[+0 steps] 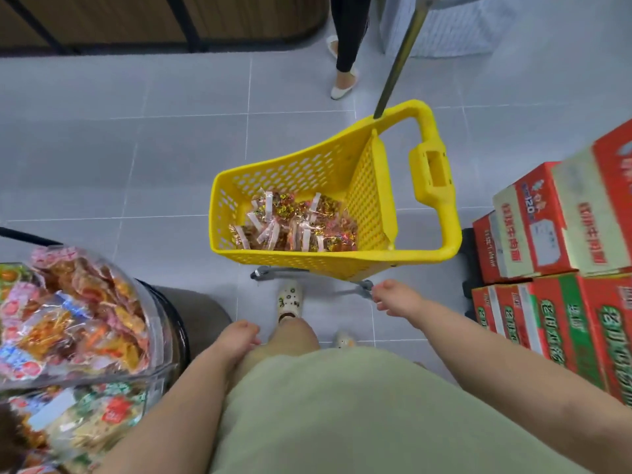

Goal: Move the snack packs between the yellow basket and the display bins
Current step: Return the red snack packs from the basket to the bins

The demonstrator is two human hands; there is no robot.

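The snack packs (294,222) lie heaped in the bottom of the yellow basket (307,261), frame centre. The right hand (393,299), near its front rim, and the left hand (239,336) look empty, fingers loosely curled, though blurred. Best reach straight down, pinch one pack, and carry it lower left to the display bins (160,350). The cartons (547,227) crowd the right edge.

Basket (307,262) on the floor ahead of the person, snack packs (297,224) lying in its bottom, bins (160,354) of packs at the left, stacked boxes (554,234) at the right, left hand (239,336) beside the bins, right hand (393,299) near the basket's near side, another person's legs (346,59) behind the basket
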